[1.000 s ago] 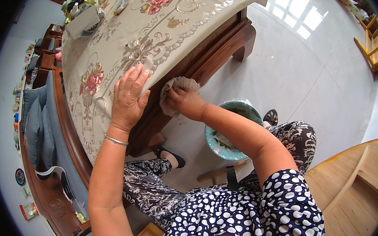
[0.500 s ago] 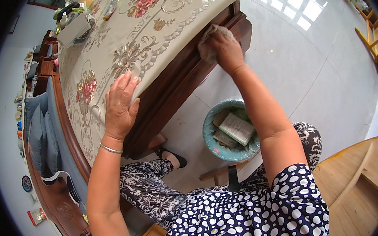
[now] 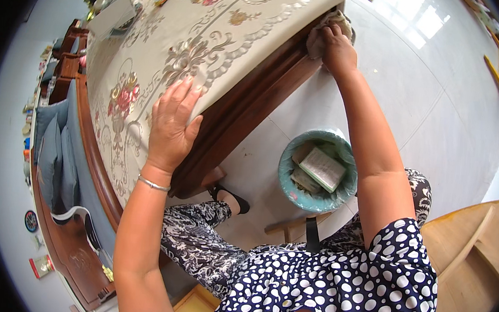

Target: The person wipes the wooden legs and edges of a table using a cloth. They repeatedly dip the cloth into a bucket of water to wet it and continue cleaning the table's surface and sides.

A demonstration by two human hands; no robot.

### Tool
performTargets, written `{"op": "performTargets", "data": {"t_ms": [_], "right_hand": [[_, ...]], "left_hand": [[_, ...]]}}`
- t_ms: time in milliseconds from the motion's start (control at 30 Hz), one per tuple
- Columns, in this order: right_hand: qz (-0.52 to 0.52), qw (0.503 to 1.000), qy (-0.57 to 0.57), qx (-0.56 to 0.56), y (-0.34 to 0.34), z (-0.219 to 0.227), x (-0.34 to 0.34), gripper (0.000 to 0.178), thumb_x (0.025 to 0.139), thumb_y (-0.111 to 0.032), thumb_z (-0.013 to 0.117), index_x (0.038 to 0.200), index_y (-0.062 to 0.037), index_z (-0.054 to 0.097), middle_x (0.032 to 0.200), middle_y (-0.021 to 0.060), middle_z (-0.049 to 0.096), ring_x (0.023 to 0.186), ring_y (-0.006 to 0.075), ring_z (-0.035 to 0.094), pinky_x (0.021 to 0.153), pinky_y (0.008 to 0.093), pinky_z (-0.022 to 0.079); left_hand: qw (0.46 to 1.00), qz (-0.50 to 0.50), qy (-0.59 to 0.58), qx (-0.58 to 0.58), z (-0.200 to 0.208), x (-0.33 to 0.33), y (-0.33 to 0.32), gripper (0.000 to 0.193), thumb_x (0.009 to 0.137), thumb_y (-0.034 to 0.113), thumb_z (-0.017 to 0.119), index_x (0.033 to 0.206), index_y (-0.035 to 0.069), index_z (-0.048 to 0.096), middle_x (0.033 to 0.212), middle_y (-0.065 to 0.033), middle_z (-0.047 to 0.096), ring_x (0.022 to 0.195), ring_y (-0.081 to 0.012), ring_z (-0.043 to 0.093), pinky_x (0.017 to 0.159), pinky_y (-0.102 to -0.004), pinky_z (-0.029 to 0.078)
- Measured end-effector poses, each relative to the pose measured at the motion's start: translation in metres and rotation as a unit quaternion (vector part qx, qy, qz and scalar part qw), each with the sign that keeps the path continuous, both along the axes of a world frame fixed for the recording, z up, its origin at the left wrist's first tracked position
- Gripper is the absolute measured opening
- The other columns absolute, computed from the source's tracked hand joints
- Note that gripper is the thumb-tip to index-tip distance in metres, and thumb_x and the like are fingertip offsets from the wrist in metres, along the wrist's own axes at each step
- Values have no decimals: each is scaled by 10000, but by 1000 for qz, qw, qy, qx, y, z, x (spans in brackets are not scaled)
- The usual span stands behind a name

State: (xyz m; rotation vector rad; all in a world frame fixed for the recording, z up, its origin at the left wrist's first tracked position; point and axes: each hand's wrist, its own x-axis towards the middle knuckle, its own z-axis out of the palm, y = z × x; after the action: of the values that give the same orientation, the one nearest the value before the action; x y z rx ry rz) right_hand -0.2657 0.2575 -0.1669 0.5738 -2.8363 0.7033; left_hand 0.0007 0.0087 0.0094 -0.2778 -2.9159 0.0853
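My right hand (image 3: 339, 50) is closed on a crumpled pale cloth (image 3: 336, 23) and presses it to the dark wooden side (image 3: 248, 100) of a table, near its far corner. The cloth hides part of the wood there. A cream tablecloth (image 3: 152, 48) with red roses and silvery scrolls covers the tabletop and hangs a little over the edge. My left hand (image 3: 173, 123) lies flat on this cover close to the edge, fingers stretched out and holding nothing. A silver bangle (image 3: 153, 182) circles my left wrist.
Below my right forearm stands a teal lined bin (image 3: 286, 179) holding a pale box (image 3: 322, 169). A round wooden tabletop (image 3: 465, 243) is at the right. On the left is a wooden sofa with grey-blue cushions (image 3: 52, 158). A box of small items (image 3: 113, 13) stands on the table.
My right hand has slid the cloth along the table's side, away from me toward the far corner. My left hand stays flat on the tablecloth. The whole view has shifted slightly.
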Motion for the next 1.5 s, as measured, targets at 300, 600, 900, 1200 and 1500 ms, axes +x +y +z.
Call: {"op": "performTargets", "data": {"t_ms": [300, 600, 900, 1200, 1500], "right_hand": [[170, 979, 87, -66, -49, -1, 82, 278, 787, -46, 540, 1053, -74, 617, 1123, 111, 554, 982, 332, 592, 805, 420, 505], [359, 921, 152, -9, -112, -8, 206, 354, 747, -119, 571, 1094, -76, 621, 1136, 159, 528, 877, 273, 599, 747, 380, 519], [497, 849, 156, -89, -202, -19, 343, 378, 768, -201, 569, 1130, -107, 627, 1132, 191, 553, 880, 293, 612, 651, 421, 514], [475, 796, -195, -319, -260, 12, 413, 396, 862, -157, 504, 1241, -62, 572, 1320, 200, 514, 1225, 347, 493, 943, 490, 425], [492, 836, -170, -174, -208, 28, 375, 399, 801, -196, 561, 1195, -169, 610, 1194, 83, 583, 1090, 296, 571, 868, 484, 462]], "left_hand": [[999, -6, 41, 16, -6, 2, -4, 415, 943, 293, 510, 1324, 128, 518, 1391, -75, 480, 1283, -276, 430, 1042, -376, 320], [997, -11, 78, 23, -13, 3, -7, 414, 927, 290, 537, 1321, 164, 518, 1389, -42, 486, 1275, -246, 434, 1022, -376, 339], [994, -13, 106, 35, -18, 3, -7, 408, 915, 297, 557, 1306, 182, 529, 1370, -31, 497, 1266, -241, 437, 1013, -375, 345], [993, -12, 112, 39, -15, 5, -5, 416, 914, 299, 560, 1313, 187, 522, 1372, -21, 496, 1261, -240, 442, 1018, -377, 345], [995, 3, 96, 32, -17, 13, -14, 424, 921, 304, 546, 1328, 192, 507, 1380, -26, 488, 1270, -249, 433, 1028, -388, 339]]}}
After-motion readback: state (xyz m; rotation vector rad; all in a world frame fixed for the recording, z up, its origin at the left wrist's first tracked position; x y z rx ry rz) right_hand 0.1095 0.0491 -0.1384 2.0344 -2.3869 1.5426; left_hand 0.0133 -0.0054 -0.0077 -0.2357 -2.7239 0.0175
